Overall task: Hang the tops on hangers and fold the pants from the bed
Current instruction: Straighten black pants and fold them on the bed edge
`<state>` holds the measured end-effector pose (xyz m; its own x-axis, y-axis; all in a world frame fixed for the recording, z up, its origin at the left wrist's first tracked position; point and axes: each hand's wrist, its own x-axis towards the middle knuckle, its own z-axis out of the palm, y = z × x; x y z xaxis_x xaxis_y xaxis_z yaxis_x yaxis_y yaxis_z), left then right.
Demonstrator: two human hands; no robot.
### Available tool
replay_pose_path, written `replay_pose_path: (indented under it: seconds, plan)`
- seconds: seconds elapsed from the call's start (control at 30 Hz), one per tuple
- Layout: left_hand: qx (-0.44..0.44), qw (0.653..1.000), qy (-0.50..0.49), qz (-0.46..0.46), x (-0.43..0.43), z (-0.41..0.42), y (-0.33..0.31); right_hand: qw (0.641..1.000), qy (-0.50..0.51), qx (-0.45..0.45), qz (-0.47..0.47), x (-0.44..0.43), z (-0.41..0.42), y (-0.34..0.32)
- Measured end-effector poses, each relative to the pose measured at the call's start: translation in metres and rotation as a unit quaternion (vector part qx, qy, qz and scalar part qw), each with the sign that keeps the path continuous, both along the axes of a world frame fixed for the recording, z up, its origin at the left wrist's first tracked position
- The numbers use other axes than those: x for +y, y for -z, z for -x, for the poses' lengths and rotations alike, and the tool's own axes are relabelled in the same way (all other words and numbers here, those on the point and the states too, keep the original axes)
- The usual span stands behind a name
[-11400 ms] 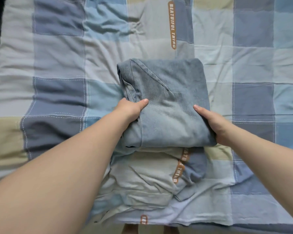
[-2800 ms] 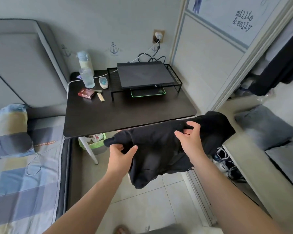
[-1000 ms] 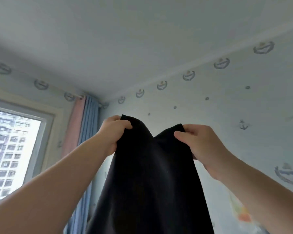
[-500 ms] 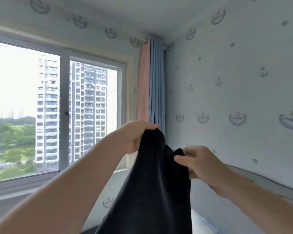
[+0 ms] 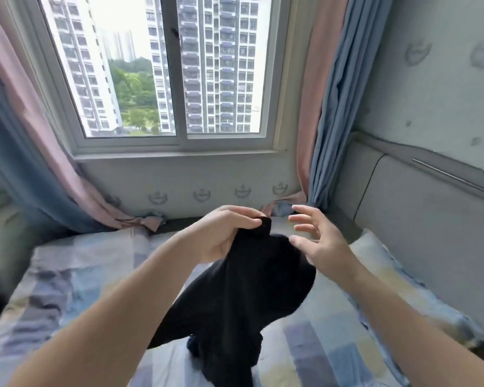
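A black garment [image 5: 235,297] hangs in front of me above the bed [image 5: 76,277], its lower part reaching down to the checked cover. My left hand [image 5: 224,233] grips its top edge, fingers curled round a bunch of the cloth. My right hand [image 5: 316,241] is just to the right of that edge with its fingers spread and holds nothing; its thumb is close to the cloth. Whether the garment is a top or pants cannot be told from its shape here.
A window [image 5: 168,68] with pink and blue curtains [image 5: 319,107] fills the far wall. A grey padded headboard [image 5: 419,219] runs along the right, with a checked pillow [image 5: 380,272] below it. The bed cover spreads left and right of the garment.
My view has dropped from the wall and window to the bed. My right hand has let go of the black garment and spread its fingers; my left hand still grips it.
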<state>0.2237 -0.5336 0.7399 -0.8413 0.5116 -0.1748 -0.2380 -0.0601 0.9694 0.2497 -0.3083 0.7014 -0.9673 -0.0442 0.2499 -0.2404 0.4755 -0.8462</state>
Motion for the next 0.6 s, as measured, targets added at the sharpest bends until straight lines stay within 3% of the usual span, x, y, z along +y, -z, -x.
replay_pose_path:
  seconds: [0.1, 0.27, 0.4, 0.6]
  plan:
    - [-0.016, 0.998, 0.031, 0.046, 0.009, -0.014, 0.036, 0.987, -0.127, -0.071, -0.069, 0.004, 0.002, 0.028]
    - [-0.030, 0.994, 0.048, 0.089, 0.023, -0.033, 0.068, 0.930, -0.273, -0.216, -0.118, 0.008, -0.004, 0.090]
    - [-0.032, 0.993, 0.040, 0.108, 0.029, -0.042, 0.084, 0.888, -0.344, -0.286, -0.105, 0.006, -0.015, 0.129]
    - [-0.039, 0.994, 0.017, 0.099, 0.033, -0.054, 0.106, 0.871, -0.373, -0.320, -0.015, 0.011, -0.023, 0.149]
